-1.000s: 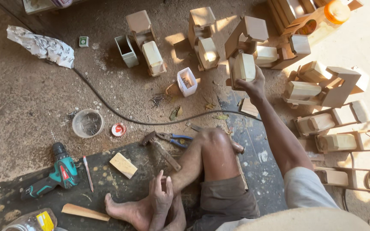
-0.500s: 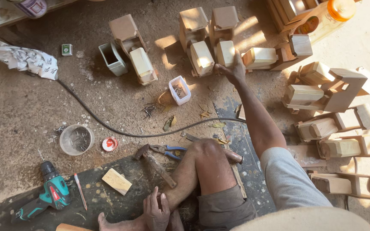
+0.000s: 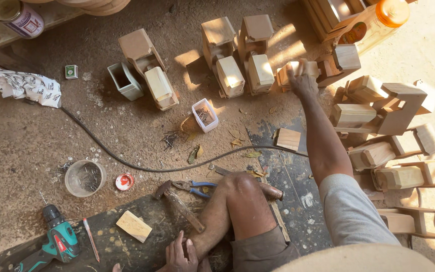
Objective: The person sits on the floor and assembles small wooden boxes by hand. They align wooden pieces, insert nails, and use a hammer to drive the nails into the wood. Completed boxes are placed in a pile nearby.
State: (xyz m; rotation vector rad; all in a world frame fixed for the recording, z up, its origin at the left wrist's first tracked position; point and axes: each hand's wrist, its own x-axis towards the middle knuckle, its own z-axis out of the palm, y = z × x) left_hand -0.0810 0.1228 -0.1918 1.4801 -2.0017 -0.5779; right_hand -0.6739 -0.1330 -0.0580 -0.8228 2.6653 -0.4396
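Wooden truck (image 3: 298, 69) sits under my right hand (image 3: 302, 80), fingers closed on it, while my left hand (image 3: 179, 254) rests spread on my shin.

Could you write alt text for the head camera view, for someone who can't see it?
A person sitting on a dirt workshop floor reaches their right hand out to a small pale wooden block piece among rows of unfinished wooden toy trucks, while the left hand rests by the shin. A wooden-handled hammer, blue-handled pliers and a teal cordless drill lie nearby.
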